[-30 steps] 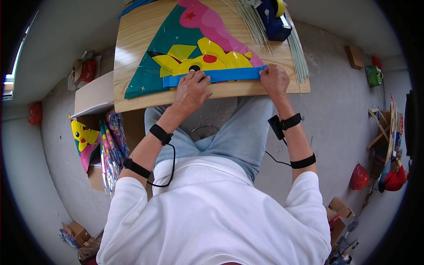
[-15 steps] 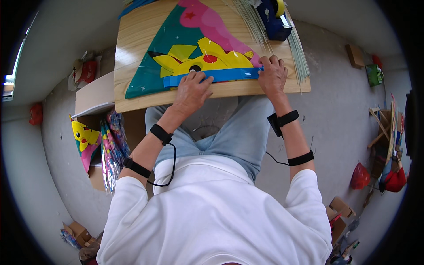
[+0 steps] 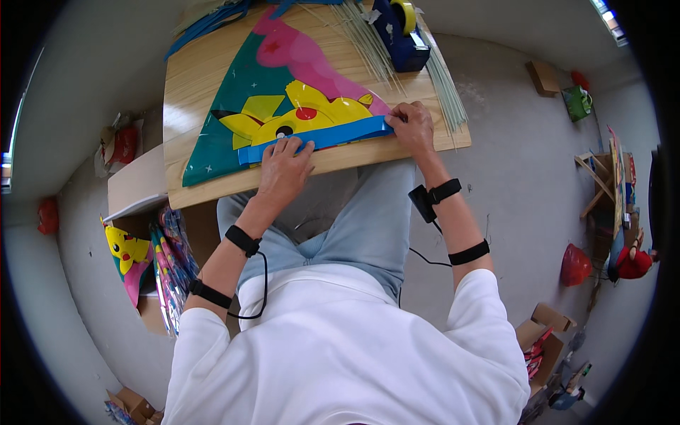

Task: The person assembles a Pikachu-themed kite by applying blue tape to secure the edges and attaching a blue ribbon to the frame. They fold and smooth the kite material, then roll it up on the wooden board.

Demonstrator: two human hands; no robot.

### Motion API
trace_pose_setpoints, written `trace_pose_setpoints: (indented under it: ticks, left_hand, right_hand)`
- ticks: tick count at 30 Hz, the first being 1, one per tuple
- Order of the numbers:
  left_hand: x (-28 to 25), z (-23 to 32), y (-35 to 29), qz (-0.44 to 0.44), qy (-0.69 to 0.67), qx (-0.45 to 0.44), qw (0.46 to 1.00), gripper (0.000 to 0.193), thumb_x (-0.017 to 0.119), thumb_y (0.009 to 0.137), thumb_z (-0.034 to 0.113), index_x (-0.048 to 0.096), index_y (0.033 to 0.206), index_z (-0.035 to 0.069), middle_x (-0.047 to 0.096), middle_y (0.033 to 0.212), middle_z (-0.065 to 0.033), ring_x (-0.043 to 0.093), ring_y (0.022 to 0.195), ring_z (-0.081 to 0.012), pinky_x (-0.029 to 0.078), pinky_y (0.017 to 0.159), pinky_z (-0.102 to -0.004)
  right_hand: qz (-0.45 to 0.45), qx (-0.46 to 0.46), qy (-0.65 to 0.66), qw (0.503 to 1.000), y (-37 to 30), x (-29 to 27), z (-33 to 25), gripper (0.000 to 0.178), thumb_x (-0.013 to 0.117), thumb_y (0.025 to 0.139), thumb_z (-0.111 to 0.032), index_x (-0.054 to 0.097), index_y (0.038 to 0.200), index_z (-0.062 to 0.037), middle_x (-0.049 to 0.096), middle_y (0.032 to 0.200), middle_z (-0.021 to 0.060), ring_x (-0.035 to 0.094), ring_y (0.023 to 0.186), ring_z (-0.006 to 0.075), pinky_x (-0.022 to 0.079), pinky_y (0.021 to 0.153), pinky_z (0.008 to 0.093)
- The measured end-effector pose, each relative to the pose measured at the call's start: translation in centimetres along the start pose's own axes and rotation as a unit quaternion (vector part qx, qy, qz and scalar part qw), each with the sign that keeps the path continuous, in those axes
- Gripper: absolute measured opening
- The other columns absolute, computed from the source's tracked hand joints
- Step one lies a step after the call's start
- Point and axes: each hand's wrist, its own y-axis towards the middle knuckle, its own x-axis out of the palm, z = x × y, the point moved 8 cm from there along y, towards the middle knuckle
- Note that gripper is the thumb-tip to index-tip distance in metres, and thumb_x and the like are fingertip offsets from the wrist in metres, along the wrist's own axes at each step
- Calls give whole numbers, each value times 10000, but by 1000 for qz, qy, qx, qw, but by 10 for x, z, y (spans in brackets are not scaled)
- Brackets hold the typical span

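A colourful kite sheet (image 3: 283,92) in teal, pink and yellow, with a cartoon figure on it, lies on a wooden board (image 3: 191,78) over my lap. A blue strip (image 3: 333,134) runs along its near edge. My left hand (image 3: 283,166) presses flat on the left part of that strip, fingers spread. My right hand (image 3: 412,127) pinches the strip's right end at the kite's corner. Both forearms wear black straps.
Thin pale sticks (image 3: 372,46) fan across the board's far right beside a blue tape dispenser (image 3: 400,28). A stack of finished kites (image 3: 152,262) leans in a cardboard box at my left. Boxes, a red bag (image 3: 575,265) and wooden frames (image 3: 602,184) stand on the grey floor at right.
The right hand has slid slightly along the strip's right end and the left hand has shifted a little on the strip; the view has also shifted.
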Motion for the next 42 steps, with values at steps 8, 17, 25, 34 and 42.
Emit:
trace_pose_setpoints:
  ticks: [8,17,25,34,42]
  left_hand:
    - [1,1,0,0,0,3,1000,479,780,884,168,683,1350,111,613,1247,-119,568,1228,-322,458,1032,-479]
    - [0,0,-1,1,4,2,1000,488,786,876,163,683,1350,108,611,1235,-116,569,1221,-321,460,1034,-480]
    - [-1,2,-1,8,-3,6,1000,485,784,872,158,683,1344,109,609,1227,-115,569,1214,-324,460,1027,-484]
    - [-4,1,-3,17,4,11,1000,482,785,867,163,683,1334,101,609,1228,-114,565,1221,-324,460,1022,-484]
    - [1,-2,-2,9,-11,-2,1000,490,789,861,169,684,1335,108,608,1246,-112,556,1239,-323,451,1032,-473]
  right_hand:
    - [54,203,-276,938,28,-57,87,154,757,851,-183,785,968,-87,756,1067,97,750,1037,312,626,835,411]
    - [50,214,-288,932,27,-49,98,185,693,888,-230,786,996,-112,784,1076,134,776,978,329,635,800,443]
    - [6,173,-280,944,-4,-66,91,168,700,848,-160,785,934,-43,777,1003,203,772,964,360,620,803,441]
    - [-64,180,-38,981,-77,-96,98,277,777,852,-219,669,862,36,707,780,160,726,717,305,587,695,447]
    - [-60,294,181,936,-121,-69,124,81,675,896,-10,626,842,24,633,681,69,642,507,184,528,473,323]
